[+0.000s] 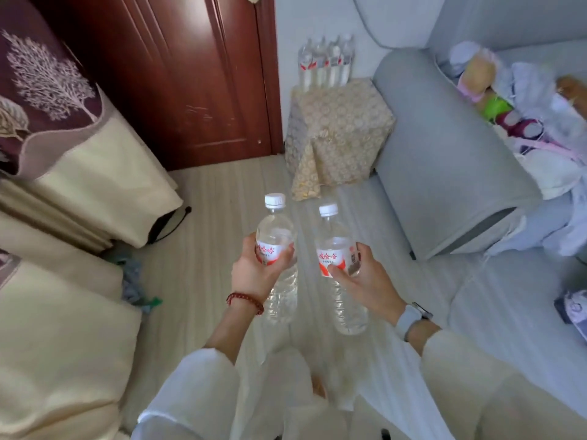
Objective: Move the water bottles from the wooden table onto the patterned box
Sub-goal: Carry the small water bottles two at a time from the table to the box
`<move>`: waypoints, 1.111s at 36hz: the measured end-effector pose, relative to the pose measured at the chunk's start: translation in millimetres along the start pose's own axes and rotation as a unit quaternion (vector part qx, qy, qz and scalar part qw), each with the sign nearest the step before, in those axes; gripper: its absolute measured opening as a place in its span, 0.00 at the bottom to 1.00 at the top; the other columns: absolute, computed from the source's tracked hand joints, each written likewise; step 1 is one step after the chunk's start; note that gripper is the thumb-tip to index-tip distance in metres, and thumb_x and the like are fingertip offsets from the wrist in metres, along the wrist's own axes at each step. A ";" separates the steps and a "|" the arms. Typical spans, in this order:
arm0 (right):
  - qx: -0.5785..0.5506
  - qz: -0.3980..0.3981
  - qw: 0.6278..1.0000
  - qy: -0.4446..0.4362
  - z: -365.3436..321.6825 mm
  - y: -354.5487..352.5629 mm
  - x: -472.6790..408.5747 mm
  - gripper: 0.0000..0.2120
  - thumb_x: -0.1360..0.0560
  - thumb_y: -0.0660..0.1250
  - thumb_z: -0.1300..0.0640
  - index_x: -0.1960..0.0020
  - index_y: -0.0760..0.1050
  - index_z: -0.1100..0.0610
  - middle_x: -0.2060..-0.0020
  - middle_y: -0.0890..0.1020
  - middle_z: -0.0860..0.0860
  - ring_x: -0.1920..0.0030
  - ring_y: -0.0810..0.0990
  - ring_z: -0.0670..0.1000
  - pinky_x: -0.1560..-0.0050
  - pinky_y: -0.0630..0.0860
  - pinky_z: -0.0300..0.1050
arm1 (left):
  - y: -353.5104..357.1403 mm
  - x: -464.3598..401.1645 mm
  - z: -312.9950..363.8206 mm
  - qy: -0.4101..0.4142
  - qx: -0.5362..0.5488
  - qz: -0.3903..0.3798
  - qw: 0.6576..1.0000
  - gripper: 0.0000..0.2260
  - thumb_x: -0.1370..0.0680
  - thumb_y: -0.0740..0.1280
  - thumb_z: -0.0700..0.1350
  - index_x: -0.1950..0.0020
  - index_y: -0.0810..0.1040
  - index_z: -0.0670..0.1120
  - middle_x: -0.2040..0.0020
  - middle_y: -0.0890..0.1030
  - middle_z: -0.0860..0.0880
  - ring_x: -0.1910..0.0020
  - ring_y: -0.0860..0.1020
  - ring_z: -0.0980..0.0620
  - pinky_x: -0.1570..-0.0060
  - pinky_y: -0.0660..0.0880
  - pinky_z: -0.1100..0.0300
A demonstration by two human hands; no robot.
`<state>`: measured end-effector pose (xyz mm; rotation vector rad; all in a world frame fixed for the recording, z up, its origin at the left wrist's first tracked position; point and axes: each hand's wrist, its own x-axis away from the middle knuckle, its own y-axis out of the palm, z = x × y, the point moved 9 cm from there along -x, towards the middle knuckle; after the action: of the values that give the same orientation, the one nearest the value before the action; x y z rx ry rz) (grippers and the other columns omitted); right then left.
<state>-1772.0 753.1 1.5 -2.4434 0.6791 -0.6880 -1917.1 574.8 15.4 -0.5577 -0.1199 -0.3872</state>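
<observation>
1. The left hand (254,271), just left of the frame's centre, is wrapped around the labelled middle of a clear water bottle (277,258), fingers curled over the red-and-white label. A red bead bracelet (244,301) circles that wrist.
2. This left bottle is upright, leaning slightly, with its white cap toward the top of the frame and its ribbed base below the hand, held in the air above the floor.
3. The right hand (365,281), just right of centre, grips a second water bottle (341,268) at its label, thumb across the front. A pale grey watch (411,315) sits on that wrist.
4. The second bottle is tilted a little to the left at its cap; the two bottles are near each other but apart.
5. Both arms wear loose white sleeves (197,392) that come in from the bottom edge.
6. Above the hands, in the upper middle of the frame, stands the patterned box (343,131) on the pale striped floor (206,217).
7. At the box's far edge, four more bottles (325,61) stand in a tight row against the white wall.
8. A grey sofa (444,154) touches the box's right side; soft toys (495,100) lie on it at the upper right.
9. A dark red wooden door (178,74) fills the upper left, with cream cushions (63,328) down the left edge.
</observation>
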 end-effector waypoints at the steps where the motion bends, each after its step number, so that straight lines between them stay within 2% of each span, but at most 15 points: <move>1: -0.001 0.002 1.000 0.001 -3.1 -7.0 -20.7 0.29 0.31 0.68 0.41 0.37 0.62 0.54 0.48 0.79 0.50 0.51 0.80 0.52 0.49 0.78 0.55 | 6.8 -19.9 8.3 0.000 -0.001 -0.003 1.000 0.22 0.34 0.72 0.59 0.48 0.71 0.47 0.65 0.77 0.59 0.65 0.76 0.56 0.62 0.71 0.62; 6: 0.002 0.018 1.000 0.009 -20.5 -40.3 -130.5 0.28 0.31 0.68 0.42 0.38 0.63 0.54 0.49 0.79 0.50 0.51 0.79 0.51 0.47 0.78 0.54 | 42.5 -127.5 50.4 0.013 -0.022 -0.023 0.999 0.19 0.33 0.72 0.58 0.52 0.70 0.49 0.65 0.77 0.58 0.65 0.76 0.58 0.67 0.69 0.65; 11: 0.001 0.043 0.999 0.023 -41.6 -75.8 -253.0 0.28 0.30 0.69 0.44 0.37 0.63 0.55 0.48 0.78 0.50 0.50 0.79 0.52 0.48 0.77 0.51 | 76.0 -248.9 95.5 0.021 -0.020 -0.035 0.999 0.18 0.32 0.71 0.57 0.52 0.70 0.48 0.65 0.76 0.58 0.65 0.75 0.60 0.67 0.69 0.64; 15: -0.020 0.058 0.997 0.045 -60.8 -106.6 -342.0 0.27 0.31 0.69 0.44 0.38 0.63 0.52 0.51 0.77 0.48 0.53 0.79 0.50 0.48 0.78 0.53 | 98.5 -340.3 135.6 0.014 -0.018 -0.037 0.999 0.19 0.32 0.71 0.58 0.51 0.70 0.47 0.64 0.76 0.57 0.65 0.75 0.57 0.66 0.70 0.61; 19: -0.038 0.074 0.995 0.054 -76.8 -142.5 -416.5 0.26 0.30 0.69 0.45 0.38 0.63 0.52 0.51 0.77 0.49 0.54 0.79 0.50 0.51 0.80 0.50 | 128.3 -416.5 184.2 0.021 -0.016 -0.061 0.998 0.18 0.32 0.71 0.58 0.53 0.70 0.48 0.64 0.76 0.56 0.65 0.75 0.59 0.68 0.69 0.65; 23: -0.053 0.081 0.994 0.049 -80.3 -176.5 -482.6 0.26 0.30 0.70 0.47 0.38 0.63 0.54 0.52 0.77 0.49 0.56 0.79 0.49 0.54 0.79 0.47 | 170.8 -480.3 218.5 0.028 -0.004 -0.086 0.996 0.21 0.34 0.72 0.60 0.49 0.71 0.51 0.59 0.80 0.54 0.60 0.79 0.55 0.60 0.75 0.60; 25: -0.057 0.081 0.994 0.048 -77.6 -192.9 -517.7 0.26 0.30 0.70 0.48 0.38 0.63 0.55 0.52 0.78 0.49 0.57 0.78 0.47 0.56 0.75 0.43 | 195.0 -509.8 231.3 0.027 0.010 -0.088 0.996 0.23 0.35 0.72 0.61 0.46 0.71 0.54 0.57 0.81 0.56 0.58 0.80 0.56 0.57 0.76 0.59; 28: -0.048 0.066 0.995 0.049 -69.7 -212.5 -576.3 0.28 0.30 0.70 0.48 0.37 0.62 0.55 0.52 0.78 0.49 0.57 0.78 0.48 0.57 0.75 0.43 | 232.4 -550.6 248.3 0.016 0.008 -0.084 0.996 0.20 0.33 0.73 0.56 0.47 0.69 0.54 0.58 0.79 0.58 0.60 0.78 0.60 0.62 0.73 0.67; 31: -0.069 0.037 0.996 0.052 -58.8 -224.8 -636.1 0.30 0.31 0.71 0.48 0.36 0.61 0.55 0.50 0.78 0.50 0.54 0.79 0.49 0.51 0.79 0.49 | 266.4 -591.0 253.6 -0.014 0.013 -0.066 0.998 0.23 0.34 0.73 0.56 0.43 0.70 0.52 0.57 0.79 0.56 0.57 0.79 0.56 0.57 0.76 0.61; 34: -0.086 -0.001 0.994 0.061 -46.0 -234.5 -695.0 0.29 0.31 0.72 0.49 0.38 0.59 0.52 0.49 0.77 0.49 0.53 0.80 0.49 0.48 0.79 0.51 | 298.7 -632.0 254.3 -0.051 0.009 -0.043 0.998 0.25 0.34 0.74 0.56 0.42 0.69 0.50 0.55 0.79 0.53 0.55 0.79 0.51 0.52 0.77 0.56; 37: -0.083 -0.031 0.994 0.066 -38.2 -241.6 -747.3 0.28 0.31 0.72 0.50 0.40 0.58 0.49 0.51 0.76 0.47 0.54 0.79 0.48 0.49 0.78 0.48 | 323.8 -666.9 255.5 -0.079 0.012 -0.019 0.997 0.26 0.35 0.75 0.56 0.43 0.69 0.51 0.55 0.79 0.53 0.55 0.79 0.50 0.54 0.77 0.56; 40: -0.073 -0.044 0.995 0.052 -35.8 -243.2 -796.9 0.32 0.32 0.72 0.54 0.35 0.57 0.52 0.48 0.72 0.47 0.51 0.75 0.49 0.50 0.72 0.43 | 341.4 -700.3 250.4 -0.106 0.010 -0.001 0.994 0.26 0.35 0.75 0.56 0.43 0.68 0.51 0.55 0.78 0.53 0.55 0.78 0.49 0.56 0.75 0.57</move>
<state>-2309.9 1383.5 -91.7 -2.5988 0.6859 -0.8326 -2430.9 1202.6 -91.5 -0.5775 -0.3280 -0.3280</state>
